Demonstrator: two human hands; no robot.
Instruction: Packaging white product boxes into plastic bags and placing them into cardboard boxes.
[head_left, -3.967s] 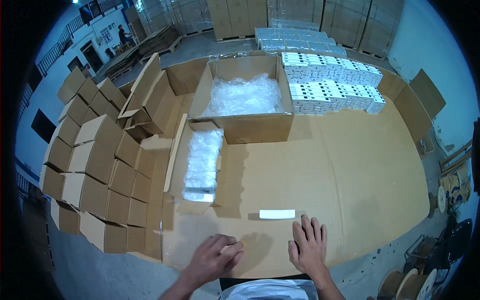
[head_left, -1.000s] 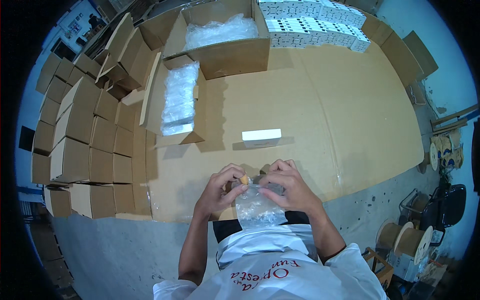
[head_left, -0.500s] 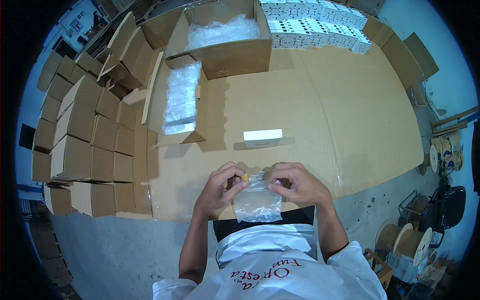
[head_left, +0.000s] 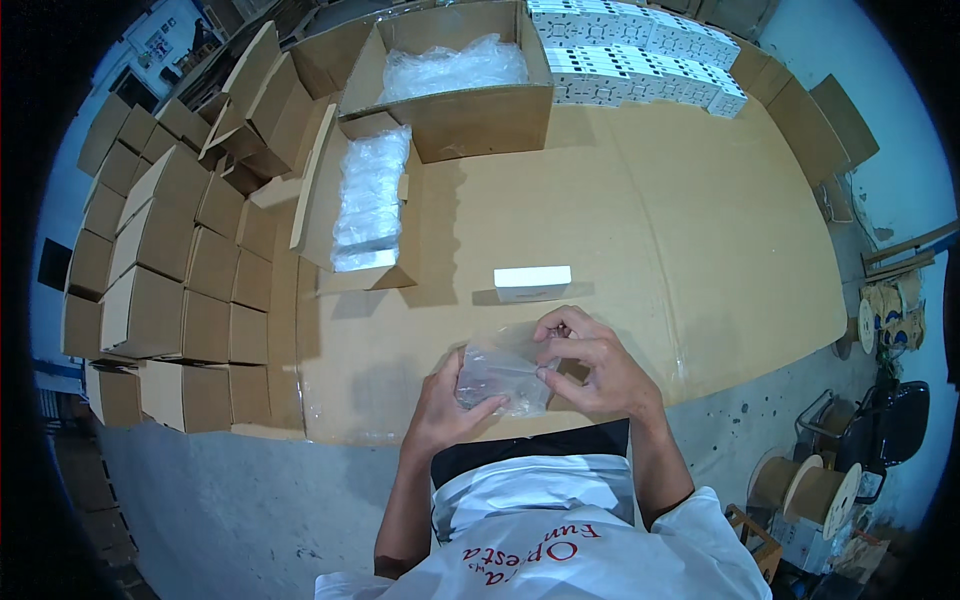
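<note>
A clear plastic bag [head_left: 505,372] is held between both hands over the near edge of the cardboard-covered table [head_left: 650,230]. My left hand [head_left: 448,400] grips its left side from below. My right hand [head_left: 590,360] pinches its right upper edge with the fingertips. Just beyond the hands a small white box [head_left: 533,282] lies on the table. Further left, an open carton [head_left: 365,205] holds a row of bagged items.
A large open carton of clear bags [head_left: 450,75] stands at the back. Rows of white boxes [head_left: 640,55] lie at the back right. Stacked closed cartons [head_left: 150,270] line the left side. Cable spools [head_left: 810,490] sit on the floor at the right.
Four seconds ago both hands lay flat on the table, holding nothing. Since then they hold the clear bag; in the last second it shifted slightly left and my right hand moved over its top.
</note>
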